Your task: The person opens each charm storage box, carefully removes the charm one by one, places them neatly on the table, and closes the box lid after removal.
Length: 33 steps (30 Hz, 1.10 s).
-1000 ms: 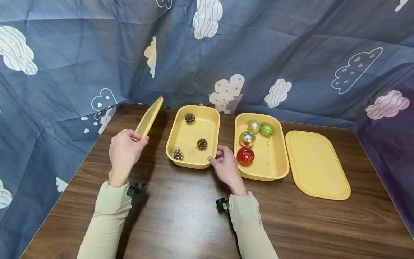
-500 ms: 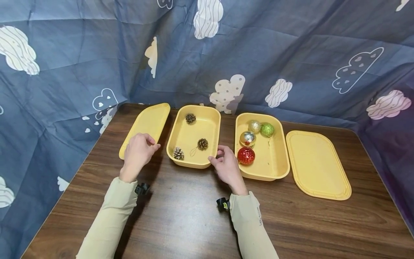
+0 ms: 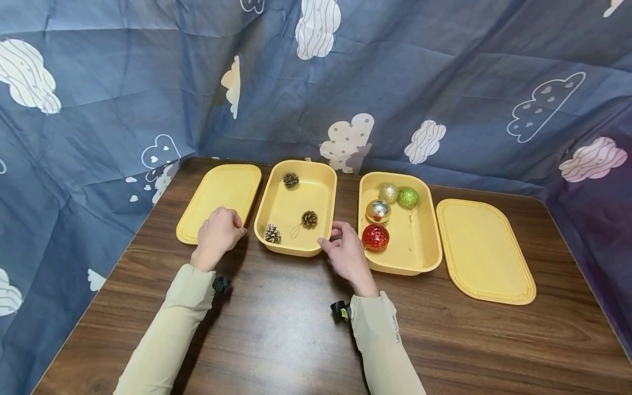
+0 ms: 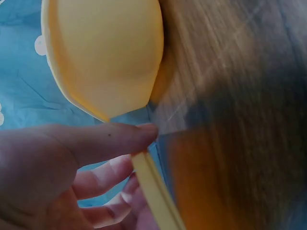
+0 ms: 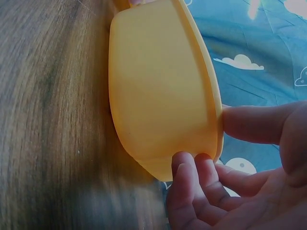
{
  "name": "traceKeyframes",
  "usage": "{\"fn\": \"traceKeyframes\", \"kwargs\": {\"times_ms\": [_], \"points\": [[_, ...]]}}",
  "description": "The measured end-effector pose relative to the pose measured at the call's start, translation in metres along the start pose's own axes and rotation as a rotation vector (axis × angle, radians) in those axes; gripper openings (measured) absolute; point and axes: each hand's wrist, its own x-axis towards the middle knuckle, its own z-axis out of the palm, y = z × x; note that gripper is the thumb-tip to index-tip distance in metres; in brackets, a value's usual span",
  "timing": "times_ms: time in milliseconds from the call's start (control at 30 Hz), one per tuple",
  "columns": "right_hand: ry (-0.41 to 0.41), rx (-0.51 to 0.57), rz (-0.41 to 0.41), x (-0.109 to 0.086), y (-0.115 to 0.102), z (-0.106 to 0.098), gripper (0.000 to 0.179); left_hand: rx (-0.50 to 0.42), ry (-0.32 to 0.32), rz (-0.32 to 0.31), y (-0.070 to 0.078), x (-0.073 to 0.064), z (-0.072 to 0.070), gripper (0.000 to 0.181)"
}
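Note:
In the head view a yellow lid [image 3: 224, 189] lies at the left, low over the table. My left hand [image 3: 217, 236] is at its near right corner; the left wrist view shows thumb and fingers pinching the lid's edge [image 4: 156, 191]. Right of it stands an uncovered yellow plastic box [image 3: 291, 251] with three pine cones inside: one at the back [image 3: 291, 180], one with a string loop [image 3: 309, 219], one frosted white [image 3: 272, 234]. My right hand [image 3: 345, 255] grips that box by its near right corner, thumb at the rim [image 5: 218, 115], fingers against the outer wall.
A second yellow box [image 3: 401, 270] stands to the right, holding silver, green, gold and red baubles [image 3: 376, 237]. Beyond it another yellow lid [image 3: 486, 252] lies flat on the wooden table [image 3: 286, 323]. A blue cloud-patterned cloth [image 3: 276, 88] hangs behind.
My left hand has brought the lid down from an upright tilt to lying nearly flat left of the pine-cone box, moving slightly right and nearer. The right hand stays on the box.

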Motion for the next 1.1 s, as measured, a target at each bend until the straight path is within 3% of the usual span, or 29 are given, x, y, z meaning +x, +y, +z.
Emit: {"fn": "traceKeyframes", "kwargs": {"times_ms": [267, 467, 1100], "points": [[-0.013, 0.021, 0.008, -0.0008, 0.0007, -0.0001, 0.056, 0.048, -0.085, -0.017, -0.0033, 0.0026, 0.0019, 0.012], [-0.025, 0.061, 0.025, -0.0023, 0.0007, -0.0010, 0.056, 0.062, -0.108, -0.022, -0.0045, 0.0034, 0.0033, 0.010], [-0.001, 0.016, 0.022, -0.0001, 0.0005, -0.0015, 0.055, 0.088, -0.156, -0.012, -0.0052, 0.0070, 0.0055, 0.010]]}}
